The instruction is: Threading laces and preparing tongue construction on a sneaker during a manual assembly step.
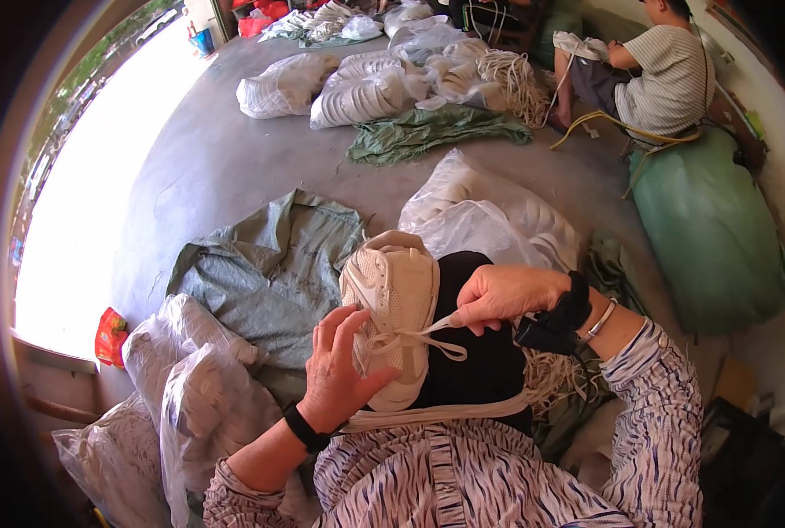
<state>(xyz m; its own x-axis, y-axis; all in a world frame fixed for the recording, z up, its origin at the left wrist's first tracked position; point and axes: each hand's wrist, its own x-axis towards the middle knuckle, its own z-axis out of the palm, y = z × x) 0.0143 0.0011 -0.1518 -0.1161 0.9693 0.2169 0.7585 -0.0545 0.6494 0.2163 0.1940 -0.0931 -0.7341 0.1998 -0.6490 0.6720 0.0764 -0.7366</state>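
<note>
A cream sneaker (410, 299) with mesh panels lies across my lap on a black cloth (468, 370). My left hand (335, 365) grips it from the left, thumb over the mesh and fingers bent against the side near the laces. A flat cream shoelace (423, 336) crosses the shoe, with a loop hanging on its right. My right hand (505, 297) pinches the lace just right of the shoe, between thumb and fingers, and holds it taut. More cream laces (445, 412) lie across my lap below the shoe, and a bunch of laces (552, 377) hangs at my right.
Clear bags of shoes stand at my left (207, 396) and ahead (489, 211). A grey-green woven sack (273, 255) lies on the floor. At the right is a bulging green sack (714, 233); a seated person (670, 79) works behind it. More bagged shoes (366, 88) lie farther off.
</note>
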